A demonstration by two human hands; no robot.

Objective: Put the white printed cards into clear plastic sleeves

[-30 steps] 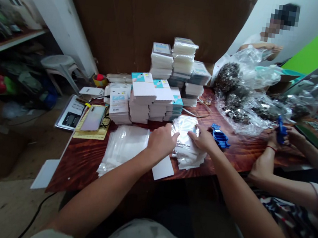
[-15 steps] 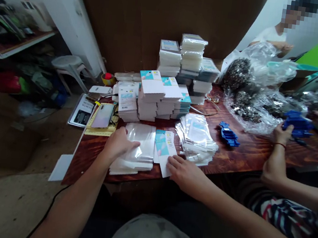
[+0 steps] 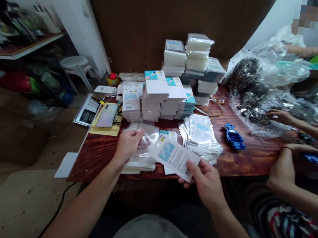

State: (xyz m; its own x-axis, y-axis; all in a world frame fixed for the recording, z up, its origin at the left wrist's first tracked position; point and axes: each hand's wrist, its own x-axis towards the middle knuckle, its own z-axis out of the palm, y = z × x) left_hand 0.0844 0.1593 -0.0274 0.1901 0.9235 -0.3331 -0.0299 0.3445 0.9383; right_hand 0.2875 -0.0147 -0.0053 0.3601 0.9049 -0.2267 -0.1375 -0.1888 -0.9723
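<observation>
My left hand point(image 3: 127, 146) pinches a clear plastic bag point(image 3: 150, 138), raised a little over the pile of flat bags point(image 3: 139, 166) at the table's front. Between the thumb and fingers of my right hand point(image 3: 208, 181) is a printed card point(image 3: 173, 157), tilted, with a blue picture and small text facing up. The card's left end is close to the bag; whether they touch I cannot tell. Partly covered by the held card, more cards point(image 3: 171, 135) lie on the table. Right of them is a fanned heap of bagged cards point(image 3: 202, 135).
Stacks of cards point(image 3: 157, 85) and packed bags point(image 3: 199, 44) rise behind. A phone point(image 3: 108, 115) lies at left. A blue plastic part point(image 3: 235, 136) sits at right, near plastic bags of shiny metal pieces point(image 3: 252, 108). A co-worker's hands point(image 3: 282, 116) are at far right.
My right hand has lifted a card off the table and turned its text side up. My left hand has raised a bag's edge from the pile. The co-worker's blue part has moved nearer the table's edge.
</observation>
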